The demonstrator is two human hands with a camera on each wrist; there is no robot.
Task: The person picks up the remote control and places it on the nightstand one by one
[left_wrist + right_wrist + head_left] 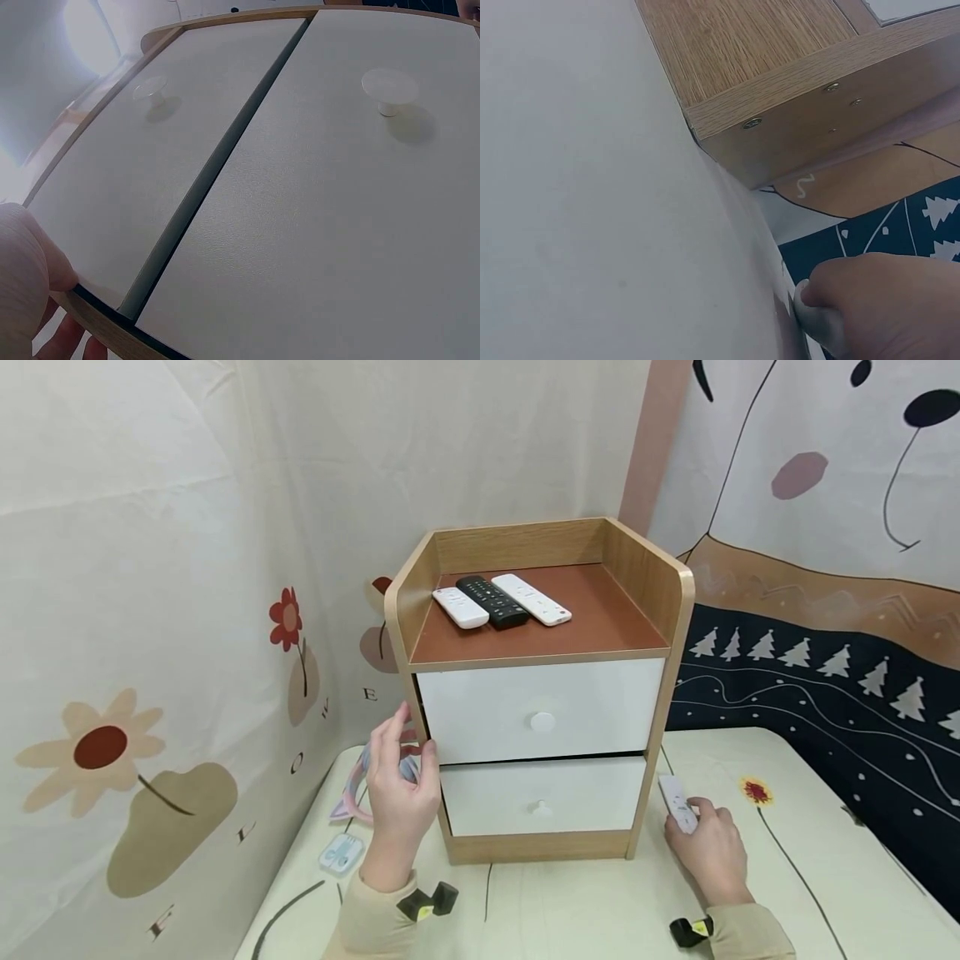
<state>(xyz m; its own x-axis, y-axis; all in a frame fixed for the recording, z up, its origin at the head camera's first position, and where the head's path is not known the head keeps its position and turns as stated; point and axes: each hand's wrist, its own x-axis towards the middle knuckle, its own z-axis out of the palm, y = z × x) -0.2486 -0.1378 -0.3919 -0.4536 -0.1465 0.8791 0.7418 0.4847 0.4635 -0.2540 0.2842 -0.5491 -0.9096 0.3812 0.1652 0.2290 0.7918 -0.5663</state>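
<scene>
A small wooden cabinet with two white drawers stands on the table. My left hand is at its left front edge; in the left wrist view the thumb touches the front edge and the fingers lie outside the side panel. To the right of the cabinet, my right hand holds a white remote control low over the table; whether it touches the surface I cannot tell. On the cabinet's brown top lie a short white remote, a black remote and a longer white remote.
The upper drawer and lower drawer have round white knobs. Left of the cabinet, pink and blue headphones and a clear case with white earphones lie on the table. Printed fabric hangs behind.
</scene>
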